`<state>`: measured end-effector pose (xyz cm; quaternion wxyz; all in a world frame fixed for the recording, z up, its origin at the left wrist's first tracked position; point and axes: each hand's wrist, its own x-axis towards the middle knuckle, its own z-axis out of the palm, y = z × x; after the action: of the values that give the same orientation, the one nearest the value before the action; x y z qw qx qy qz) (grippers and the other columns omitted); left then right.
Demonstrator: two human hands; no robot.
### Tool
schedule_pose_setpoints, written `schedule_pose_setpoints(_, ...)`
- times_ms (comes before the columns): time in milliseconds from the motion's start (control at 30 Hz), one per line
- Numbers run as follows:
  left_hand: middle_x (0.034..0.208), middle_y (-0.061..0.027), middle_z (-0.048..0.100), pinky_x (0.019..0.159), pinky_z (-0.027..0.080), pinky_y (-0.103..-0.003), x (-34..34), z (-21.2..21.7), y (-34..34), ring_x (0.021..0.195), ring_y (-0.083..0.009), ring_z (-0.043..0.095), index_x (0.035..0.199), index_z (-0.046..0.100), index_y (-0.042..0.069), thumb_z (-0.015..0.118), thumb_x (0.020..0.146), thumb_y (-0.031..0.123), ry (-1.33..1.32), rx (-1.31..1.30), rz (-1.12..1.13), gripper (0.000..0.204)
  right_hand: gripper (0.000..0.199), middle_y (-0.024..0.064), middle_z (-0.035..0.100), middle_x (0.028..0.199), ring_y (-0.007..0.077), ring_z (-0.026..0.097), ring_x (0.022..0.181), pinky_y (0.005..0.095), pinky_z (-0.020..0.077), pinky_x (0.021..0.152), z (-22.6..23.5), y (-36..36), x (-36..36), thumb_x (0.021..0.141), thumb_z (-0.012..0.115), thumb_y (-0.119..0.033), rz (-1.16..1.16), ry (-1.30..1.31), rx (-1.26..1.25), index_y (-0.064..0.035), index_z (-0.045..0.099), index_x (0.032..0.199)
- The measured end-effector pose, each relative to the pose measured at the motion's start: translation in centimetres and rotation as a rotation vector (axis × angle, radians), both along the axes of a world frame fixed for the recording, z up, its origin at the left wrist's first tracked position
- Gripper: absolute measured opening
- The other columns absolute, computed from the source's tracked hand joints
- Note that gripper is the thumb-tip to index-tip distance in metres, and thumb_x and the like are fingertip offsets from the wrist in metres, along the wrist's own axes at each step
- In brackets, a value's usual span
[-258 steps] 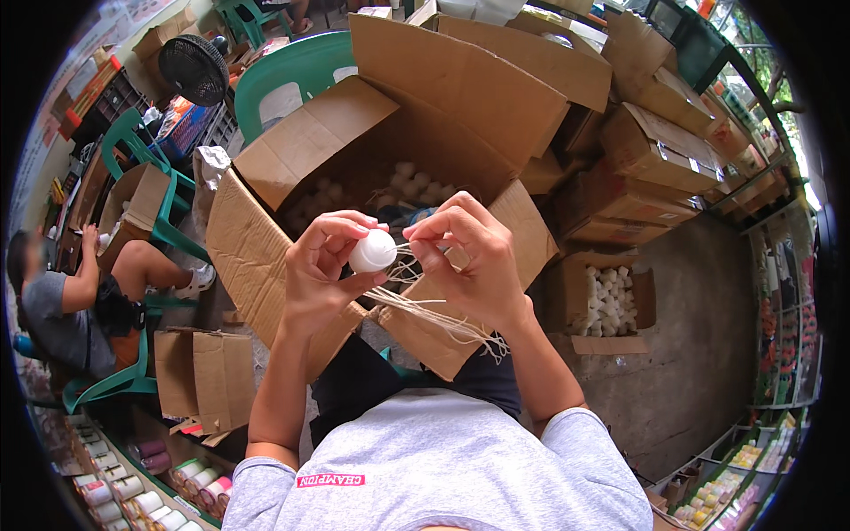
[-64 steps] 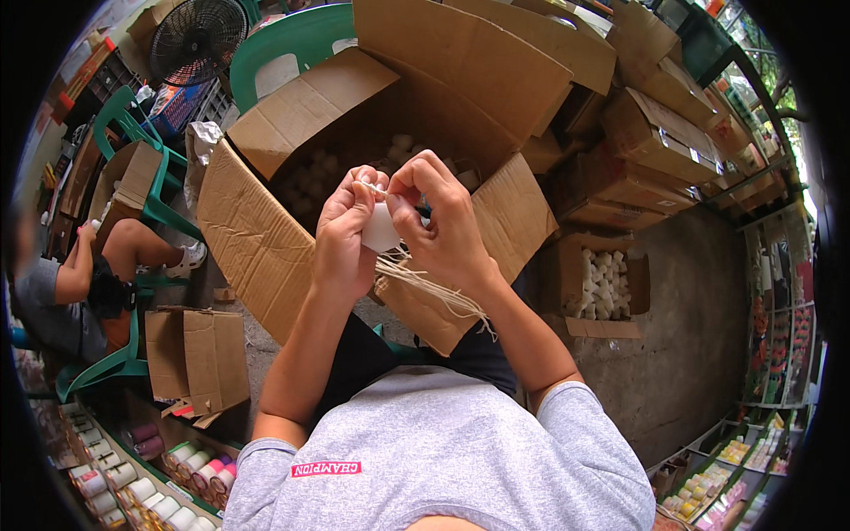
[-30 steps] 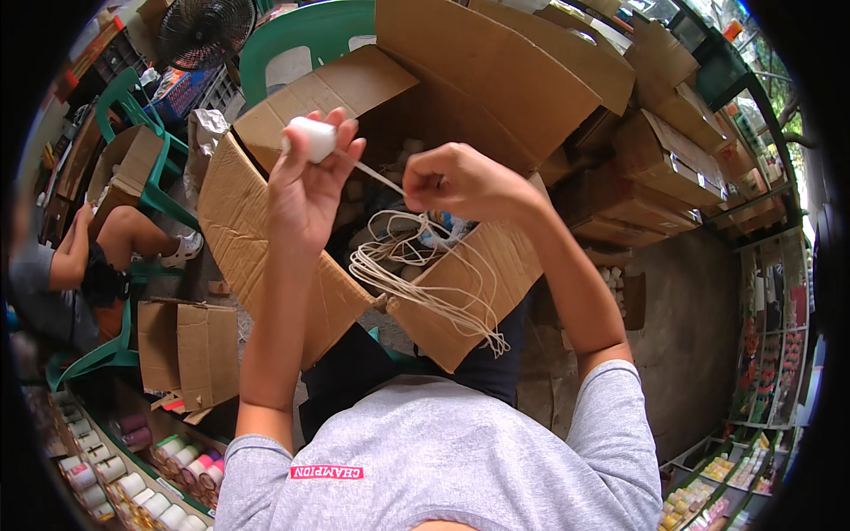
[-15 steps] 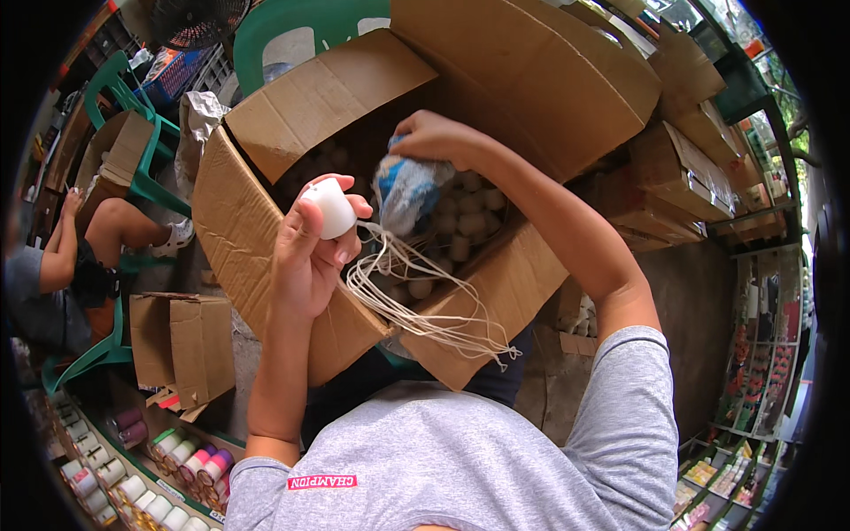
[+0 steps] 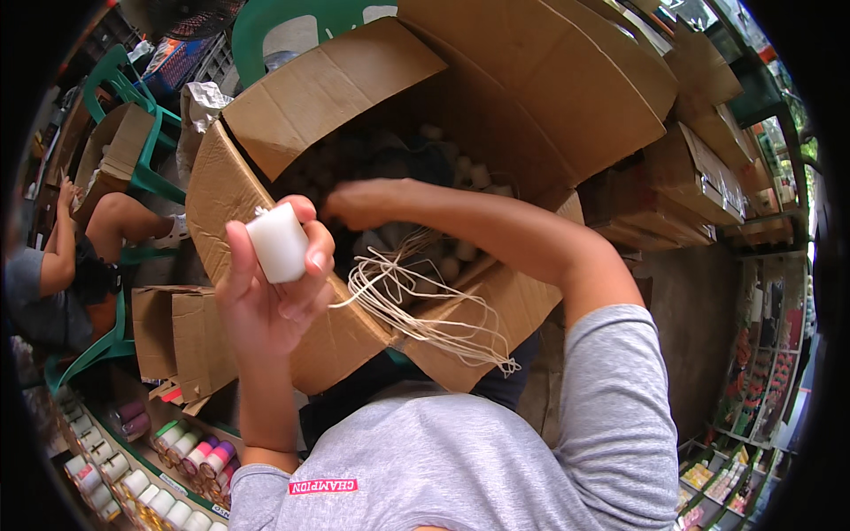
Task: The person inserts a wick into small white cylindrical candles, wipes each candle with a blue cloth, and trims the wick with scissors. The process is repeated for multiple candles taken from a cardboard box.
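My left hand [image 5: 274,288] grips a short white candle [image 5: 279,243] between thumb and fingers above the near left side of a big open cardboard box [image 5: 323,358]. A small tuft of wick shows at the candle's upper end. Inside the box is my right hand [image 5: 359,203], smeared by motion, its fingers hard to make out. Several pale candles [image 5: 478,175] lie in there, partly shadowed. A bluish cloth [image 5: 425,164] lies among them beyond my right forearm. Over the box's near corner hangs a loose bundle of white wick strings [image 5: 425,323].
Green plastic chairs stand behind the box [image 5: 252,44] and at the left, where another person [image 5: 53,283] sits. A smaller carton [image 5: 199,341] is on the left. Thread spools [image 5: 190,451] line the lower left. Stacked cartons [image 5: 691,177] and a rack [image 5: 761,345] stand at the right.
My right hand has let go of the cloth and moved left, lower into the box. My left hand with the candle has shifted left and toward me, and the candle is tilted differently.
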<state>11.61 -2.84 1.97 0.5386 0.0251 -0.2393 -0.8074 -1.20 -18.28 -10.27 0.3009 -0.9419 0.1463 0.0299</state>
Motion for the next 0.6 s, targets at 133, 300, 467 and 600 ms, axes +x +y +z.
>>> schedule_pose_setpoints(133,0.105,-0.0182,0.057,0.054,0.042,-0.019,-1.4,-0.1,-0.3,0.060,-0.0071,0.046,0.136,0.037,-0.007,0.045,0.101,0.047,-0.232,0.027,0.060,0.065,0.035,0.0167,0.070,0.102,0.0290,0.066,0.100,0.0396,0.0516,0.086,-13.6,-1.2,3.5,0.076,0.071,-0.020,0.256,0.373,-0.277,-0.0073,0.068,0.109)
schedule_pose_setpoints(300,0.120,-0.0069,0.057,0.069,0.044,-0.019,0.0,-0.4,1.2,0.078,-0.0069,0.052,0.144,0.038,0.001,0.067,0.090,0.041,-0.791,-0.086,0.290,0.073,0.037,0.0133,0.070,0.101,0.0276,0.067,0.099,0.0407,0.0524,0.083,-2.5,1.3,2.1,0.072,0.076,-0.025,0.096,0.352,-0.152,-0.0110,0.070,0.105)
schedule_pose_setpoints(467,0.114,-0.0065,0.060,0.069,0.044,-0.020,-1.3,0.6,0.9,0.077,-0.0058,0.051,0.136,0.045,0.003,0.066,0.091,0.041,-0.945,-0.212,0.320,0.063,0.024,0.0088,0.068,0.077,0.0210,0.067,0.067,0.0379,0.0510,0.060,10.4,0.3,-8.2,0.080,0.069,-0.025,-0.377,-0.052,-0.333,-0.0162,0.069,0.103)
schedule_pose_setpoints(600,0.111,-0.0062,0.062,0.068,0.043,-0.019,-2.6,0.2,0.9,0.076,-0.0049,0.049,0.129,0.051,0.004,0.066,0.092,0.038,-1.042,-0.290,0.364,0.053,0.023,0.0085,0.069,0.079,0.0125,0.060,0.056,0.0275,0.0435,0.048,12.6,4.5,-14.7,0.084,0.066,-0.028,-0.632,0.040,0.351,-0.0103,0.068,0.099)
